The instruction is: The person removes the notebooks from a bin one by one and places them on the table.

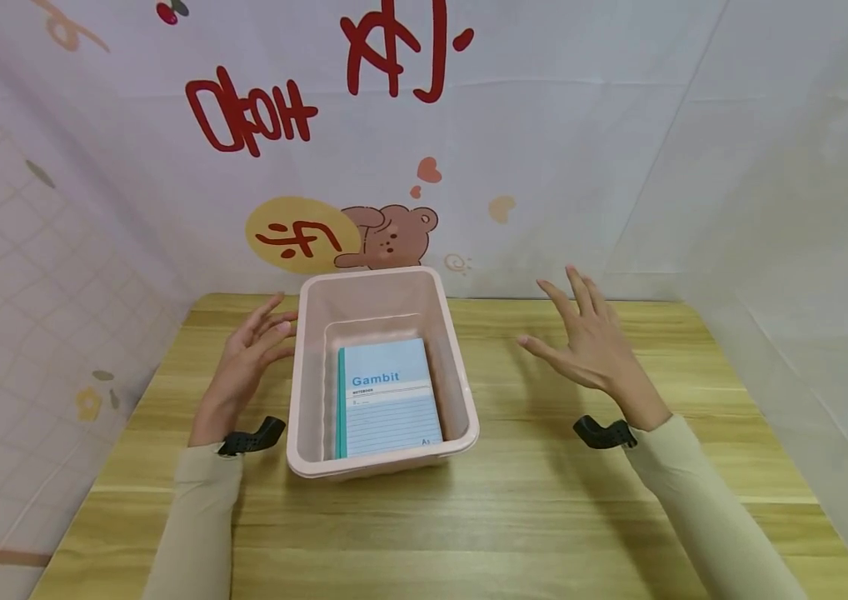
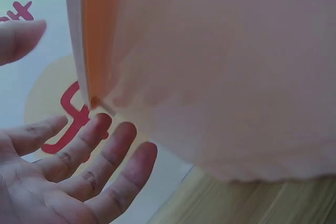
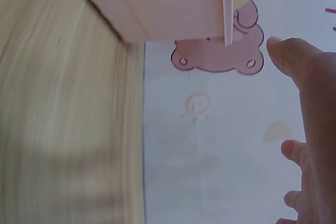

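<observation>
A pale pink plastic bin (image 1: 461,367) stands on the table, left of the middle. Inside it lies a light blue notebook (image 1: 390,408) marked "Gambit", with a teal edge showing along its left side. My left hand (image 1: 247,354) is beside the bin's left wall, fingers extended and fingertips right at the rim. In the left wrist view its fingers (image 2: 118,142) are spread close to the bin wall (image 2: 220,77), and nothing is in the palm. To the right of the bin, my right hand (image 1: 589,342) hovers over the table with fingers spread, apart from the bin and holding nothing.
The wooden table (image 1: 514,517) ends at the back against a white printed cloth (image 1: 566,167) with red characters and a bear drawing. More cloth hangs at the left side (image 1: 42,292) and right side (image 1: 806,250). A black strap device (image 1: 604,433) sits on each wrist.
</observation>
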Demonstrator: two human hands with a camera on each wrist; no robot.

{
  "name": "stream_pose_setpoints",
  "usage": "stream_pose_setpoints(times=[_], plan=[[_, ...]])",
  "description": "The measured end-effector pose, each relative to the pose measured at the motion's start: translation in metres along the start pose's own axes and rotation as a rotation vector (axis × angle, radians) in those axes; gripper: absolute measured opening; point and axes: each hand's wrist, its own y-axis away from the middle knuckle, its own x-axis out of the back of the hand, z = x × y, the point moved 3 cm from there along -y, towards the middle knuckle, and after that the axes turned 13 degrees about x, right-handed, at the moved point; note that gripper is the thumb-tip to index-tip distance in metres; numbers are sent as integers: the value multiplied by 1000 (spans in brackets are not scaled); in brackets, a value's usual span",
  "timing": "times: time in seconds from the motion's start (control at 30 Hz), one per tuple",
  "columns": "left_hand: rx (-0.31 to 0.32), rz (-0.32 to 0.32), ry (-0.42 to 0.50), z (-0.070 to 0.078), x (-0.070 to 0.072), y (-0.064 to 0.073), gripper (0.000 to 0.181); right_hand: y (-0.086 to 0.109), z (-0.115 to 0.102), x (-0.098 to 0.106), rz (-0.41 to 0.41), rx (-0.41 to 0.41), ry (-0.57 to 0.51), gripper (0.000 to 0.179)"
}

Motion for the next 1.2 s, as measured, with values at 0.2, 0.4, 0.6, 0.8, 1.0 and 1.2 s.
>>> stream_pose_setpoints(times=[0.2,0.4,0.6,0.8,1.0,1.2], plan=[[17,0,75,-2,-10,-2,66,-10,-16,3,-7,21,-18,90],[47,26,152,-3,-18,-5,64,-19,-29,6,-12,51,-18,88],[41,-33,256,-5,-23,-4,65,-27,-42,9,-18,79,-9,91],[35,-59,298,-7,-24,-2,68,-33,-52,11,-24,109,-23,91],[41,-58,291,-7,-25,-2,68,-40,-62,14,-35,135,-41,92],[44,-55,288,-7,-24,-2,69,-52,-77,16,-51,163,-67,91]])
